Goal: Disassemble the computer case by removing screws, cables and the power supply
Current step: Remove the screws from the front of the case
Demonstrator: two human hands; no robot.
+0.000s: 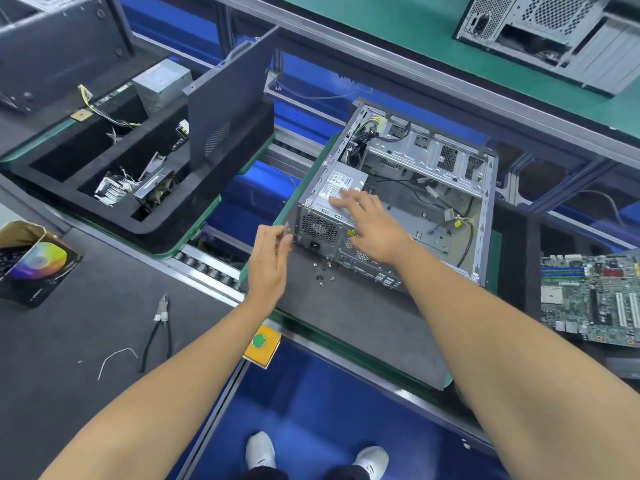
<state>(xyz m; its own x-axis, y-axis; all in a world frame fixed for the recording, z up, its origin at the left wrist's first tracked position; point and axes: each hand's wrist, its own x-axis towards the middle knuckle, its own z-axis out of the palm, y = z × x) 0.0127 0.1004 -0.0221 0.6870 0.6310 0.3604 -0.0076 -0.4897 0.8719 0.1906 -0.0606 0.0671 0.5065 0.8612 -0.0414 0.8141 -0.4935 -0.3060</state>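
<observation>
An open grey computer case (pixel 485 216) lies on its side on a dark mat (pixel 346 317). The silver power supply (pixel 332 188) sits in its near left corner, with a bundle of cables (pixel 360 147) behind it. My right hand (pixel 370 223) rests flat on top of the power supply, fingers straight. My left hand (pixel 272 258) hovers just left of the case's rear panel and pinches a small screw (pixel 286 229) between thumb and fingertips. Several loose screws (pixel 322 271) lie on the mat in front of the case. Black wires (pixel 464 223) run across the case floor.
A motherboard (pixel 592 299) lies to the right. Left of the conveyor rollers (pixel 207 268), a black foam tray (pixel 114 161) holds removed parts, and a dark side panel (pixel 225 109) stands in it. Wire cutters (pixel 161 323) and a box (pixel 31 265) lie on the left table. A green button (pixel 259 341) sits at the edge.
</observation>
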